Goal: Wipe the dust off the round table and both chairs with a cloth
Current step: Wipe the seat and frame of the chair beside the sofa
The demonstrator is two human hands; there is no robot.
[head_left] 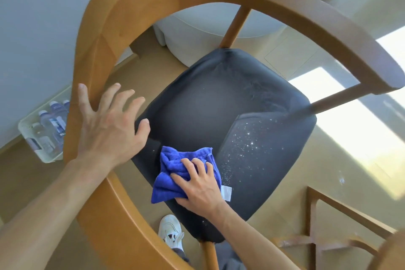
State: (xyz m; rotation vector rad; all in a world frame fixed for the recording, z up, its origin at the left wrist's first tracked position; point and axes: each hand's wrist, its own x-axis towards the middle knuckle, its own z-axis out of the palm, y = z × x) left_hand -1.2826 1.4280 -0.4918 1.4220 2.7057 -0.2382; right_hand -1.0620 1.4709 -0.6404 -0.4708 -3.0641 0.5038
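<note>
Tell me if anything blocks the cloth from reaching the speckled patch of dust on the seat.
Nothing visible does. The blue cloth, under the right hand, lies on the dark seat beside the white specks, with bare cushion between.

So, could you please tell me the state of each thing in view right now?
blue cloth: bunched, pressed on the seat under the right hand.
right hand: fingers curled on the cloth.
left hand: open, resting on the armrest.
chair seat: dark, white specks at its right part.
wooden armrest: curved, intact.
bottles: lying in a clear tray.
</note>
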